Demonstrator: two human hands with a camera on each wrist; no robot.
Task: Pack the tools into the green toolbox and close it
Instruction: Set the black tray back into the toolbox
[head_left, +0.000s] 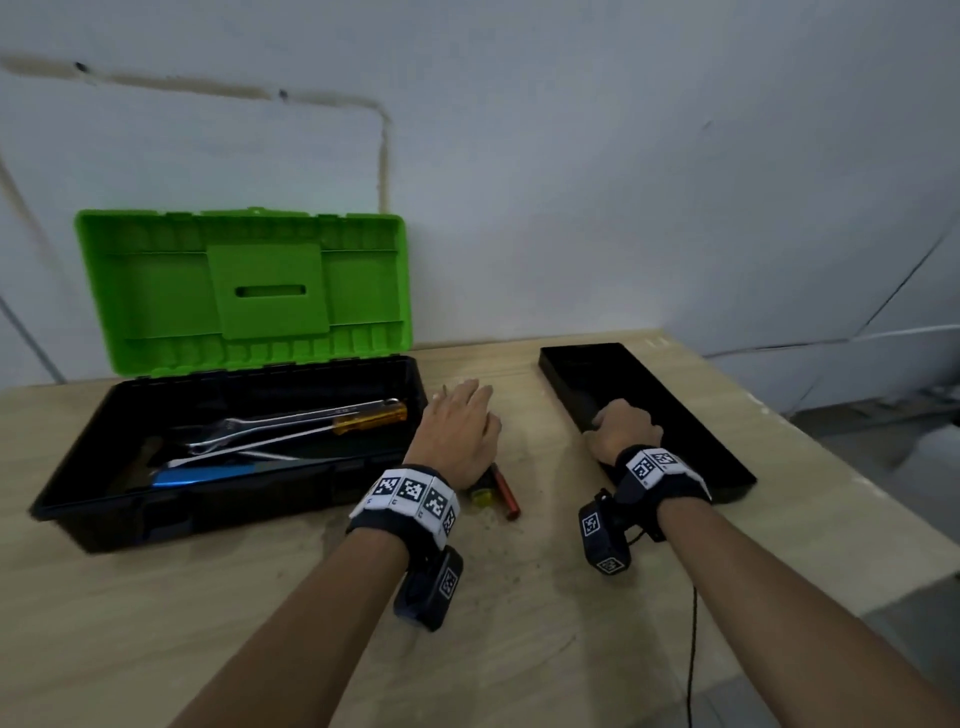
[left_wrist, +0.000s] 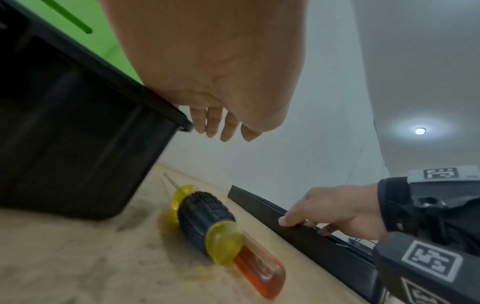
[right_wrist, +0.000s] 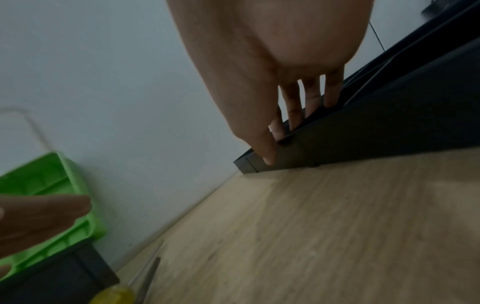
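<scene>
The green toolbox (head_left: 223, 514) stands open at the left, lid (head_left: 239, 291) upright; a wrench (head_left: 270, 423), an amber-handled screwdriver (head_left: 369, 418) and a blue-handled tool (head_left: 202, 475) lie in its black base. Just right of the box, a yellow-and-black screwdriver (left_wrist: 205, 218) and a red-handled one (left_wrist: 259, 271) lie side by side on the table. My left hand (head_left: 460, 415) hovers above them, fingers (left_wrist: 223, 127) relaxed and holding nothing. My right hand (head_left: 621, 423) grips the near-left rim of the black tray (head_left: 691, 415), thumb (right_wrist: 269, 158) outside the wall and fingers inside.
The wooden table (head_left: 519, 597) meets a white wall at the back; its right edge runs past the tray. A thin black cable (head_left: 693, 649) hangs beside my right forearm. The tray's inside looks dark, with nothing visible in it.
</scene>
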